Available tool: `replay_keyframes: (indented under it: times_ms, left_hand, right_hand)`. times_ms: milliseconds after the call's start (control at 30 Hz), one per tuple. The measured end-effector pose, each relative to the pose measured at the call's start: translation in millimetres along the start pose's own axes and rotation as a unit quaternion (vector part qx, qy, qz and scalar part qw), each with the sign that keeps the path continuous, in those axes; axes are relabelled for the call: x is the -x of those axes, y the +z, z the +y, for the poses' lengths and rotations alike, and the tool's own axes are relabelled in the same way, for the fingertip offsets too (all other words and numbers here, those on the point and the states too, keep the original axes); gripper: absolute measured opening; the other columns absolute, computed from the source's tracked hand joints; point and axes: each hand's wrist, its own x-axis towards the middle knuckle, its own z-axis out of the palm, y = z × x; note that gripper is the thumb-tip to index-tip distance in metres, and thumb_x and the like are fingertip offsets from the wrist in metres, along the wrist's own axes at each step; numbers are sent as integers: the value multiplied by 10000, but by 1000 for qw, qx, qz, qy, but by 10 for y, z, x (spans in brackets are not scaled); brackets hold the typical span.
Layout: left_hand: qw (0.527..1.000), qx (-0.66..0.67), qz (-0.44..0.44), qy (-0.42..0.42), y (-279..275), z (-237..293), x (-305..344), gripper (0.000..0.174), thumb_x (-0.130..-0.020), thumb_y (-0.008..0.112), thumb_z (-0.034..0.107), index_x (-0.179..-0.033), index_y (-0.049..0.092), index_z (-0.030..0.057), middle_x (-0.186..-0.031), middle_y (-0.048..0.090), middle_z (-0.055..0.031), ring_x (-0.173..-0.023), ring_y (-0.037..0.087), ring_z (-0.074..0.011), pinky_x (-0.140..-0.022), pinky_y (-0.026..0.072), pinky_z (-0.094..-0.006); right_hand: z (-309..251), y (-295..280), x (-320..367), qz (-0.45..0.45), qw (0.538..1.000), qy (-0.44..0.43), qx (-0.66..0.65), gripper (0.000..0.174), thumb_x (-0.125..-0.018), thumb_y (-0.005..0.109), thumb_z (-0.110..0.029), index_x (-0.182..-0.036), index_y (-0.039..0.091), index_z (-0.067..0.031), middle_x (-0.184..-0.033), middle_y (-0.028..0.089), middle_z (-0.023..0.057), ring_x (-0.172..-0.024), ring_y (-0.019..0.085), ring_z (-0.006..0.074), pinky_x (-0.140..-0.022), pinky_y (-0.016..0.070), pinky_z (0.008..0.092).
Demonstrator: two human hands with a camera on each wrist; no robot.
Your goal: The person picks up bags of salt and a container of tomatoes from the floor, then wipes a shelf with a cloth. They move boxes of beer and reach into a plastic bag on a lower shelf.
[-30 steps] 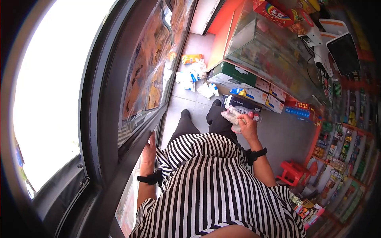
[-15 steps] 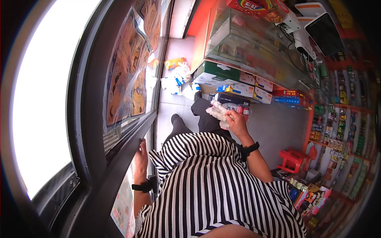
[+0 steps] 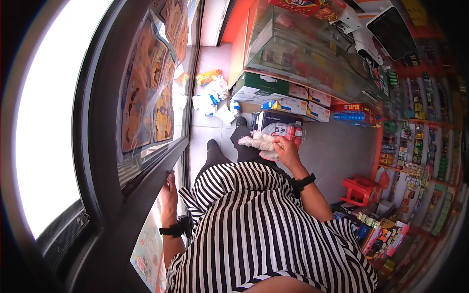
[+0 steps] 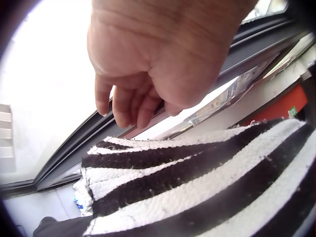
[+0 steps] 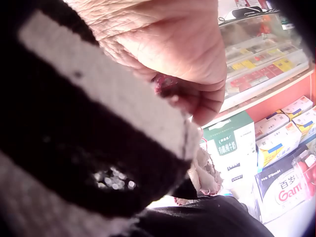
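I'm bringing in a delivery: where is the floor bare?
The grey floor between the dark carton, the red stool and the stocked shelves looks bare. It is crowded under the glass counter, with stacked boxes, and beside the door, where an orange packet and white packets lie.

Cannot judge, at eight o'clock in the head view, any contact between left hand and frame. Cannot make out, in the right wrist view, the full grip of right hand on gloves; see only a scrap at five o'clock, past the blurred shirt from seven to ten. Can follow neither hand beyond the twelve o'clock edge of its wrist view. In the head view, lose the top of the red box at one o'clock, get murky shapes inside the case, and read nothing on the small, smeared goods at three. Meet only white glare around nine.
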Motion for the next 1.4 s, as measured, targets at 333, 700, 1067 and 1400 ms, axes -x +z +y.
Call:
replay_keyframes:
  times_ms: [333,700,1067,1400]
  left_hand:
    - [999,28,24,-11,46,-71,8,314,-947,513,275,-1043,542,-22,-922,606,-112,-902,568,-181,-845,432,-310]
    - [998,-18,-1,-53,-5,-79,11,339,-945,520,275,-1110,559,-18,-999,616,-108,-932,583,-183,-848,449,-325]
    - [996,59,-16,-68,-59,156,57,409,-955,490,311,-1155,497,-45,-1045,588,-122,-1006,548,-193,-935,404,-319]
    - [995,67,-17,-70,-77,130,87,404,-949,497,329,-1114,500,-39,-1025,583,-120,-981,546,-185,-919,410,-330]
  right_hand:
    - [-48,-10,-34,7,999,-28,16,124,-808,588,-103,-909,604,-32,-847,651,152,-791,642,288,-685,489,344]
    - [209,-98,62,26,1000,7,-7,123,-814,584,-111,-907,599,-31,-839,650,148,-778,642,283,-680,489,337]
    - [406,-133,24,62,997,25,-25,104,-825,587,-83,-905,612,-22,-771,656,82,-712,623,135,-655,484,284]
    - [445,-116,-107,51,998,24,-27,100,-826,595,-121,-891,601,-45,-807,650,139,-759,650,273,-657,489,338]
